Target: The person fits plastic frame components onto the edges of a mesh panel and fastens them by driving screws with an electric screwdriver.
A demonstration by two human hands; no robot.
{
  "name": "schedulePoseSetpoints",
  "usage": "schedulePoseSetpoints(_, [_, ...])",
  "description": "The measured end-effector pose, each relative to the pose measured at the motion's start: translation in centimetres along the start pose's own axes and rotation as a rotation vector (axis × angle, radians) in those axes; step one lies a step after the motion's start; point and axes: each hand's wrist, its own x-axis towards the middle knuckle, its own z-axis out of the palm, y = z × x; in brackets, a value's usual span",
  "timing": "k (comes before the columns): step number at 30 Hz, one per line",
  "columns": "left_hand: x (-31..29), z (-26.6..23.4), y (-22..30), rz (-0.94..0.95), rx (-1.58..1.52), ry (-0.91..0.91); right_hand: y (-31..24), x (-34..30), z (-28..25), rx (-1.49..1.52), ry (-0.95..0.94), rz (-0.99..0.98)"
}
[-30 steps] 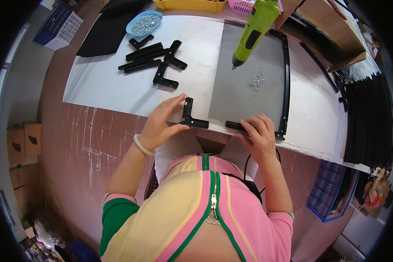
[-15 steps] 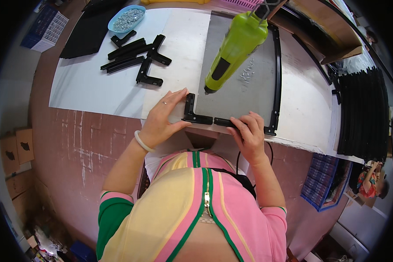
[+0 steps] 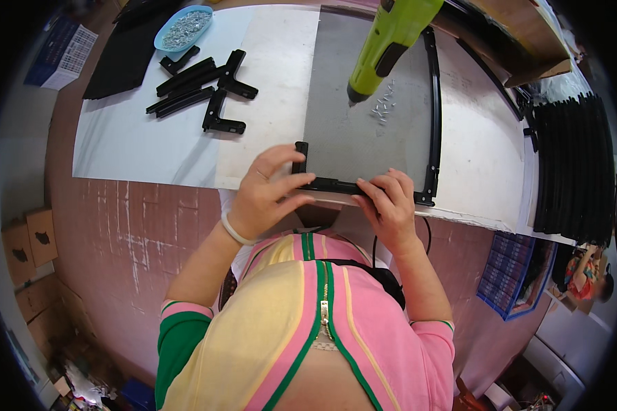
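My left hand [image 3: 260,195] has its thumb and fingers around a black L-shaped corner bracket [image 3: 301,166] at the table's near edge. My right hand [image 3: 393,205] grips a short black frame strip [image 3: 346,186], fingertips on top and thumb along the near side. Bracket and strip meet end to end between my hands, along the near side of a grey mesh panel [image 3: 349,147]. A long black rail [image 3: 434,116] borders the panel's right side. Above the panel hangs a green electric screwdriver [image 3: 391,48], tip down. Several loose screws [image 3: 384,106] lie on the mesh.
At the left lie more black corner brackets [image 3: 224,123] and black strips [image 3: 185,79]. Behind them stands a blue tray of screws [image 3: 184,29]. A stack of black rails [image 3: 572,171] and a blue crate [image 3: 514,274] are at the right. Another person [image 3: 583,274] sits farther off.
The gap between the bracket and the strip has closed. My left hand has shifted right, its fingers changing position on the bracket. The hanging screwdriver has swung up and right in view.
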Motion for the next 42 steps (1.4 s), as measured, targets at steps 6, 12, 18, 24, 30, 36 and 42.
schedulePoseSetpoints(6, [-0.7,2.2,0.7,0.092,0.197,0.098,-0.2,0.4,-0.2,0.006,-0.003,0.018])
schedulePoseSetpoints(12, [-1.1,2.5,-0.3,0.134,0.14,0.123,0.1,0.2,-0.4,0.021,-0.024,0.019])
schedulePoseSetpoints(18, [-1.5,2.9,0.6,0.041,0.179,0.027,0.9,-0.3,0.2,0.068,-0.072,-0.087])
schedulePoseSetpoints(24, [0.2,4.5,2.2,0.152,0.248,0.058,0.7,-0.4,-0.1,0.108,0.051,-0.046])
schedulePoseSetpoints(30, [-0.2,4.0,1.8,0.244,0.247,0.002,0.9,-1.2,-2.2,0.167,0.024,0.006])
schedulePoseSetpoints(36, [-0.4,4.7,1.5,0.251,0.238,0.051,4.2,-4.9,-9.2,0.079,0.033,0.423])
schedulePoseSetpoints(42, [0.5,4.9,1.9,0.295,0.268,0.088,4.7,-6.4,-7.3,0.082,0.09,0.351])
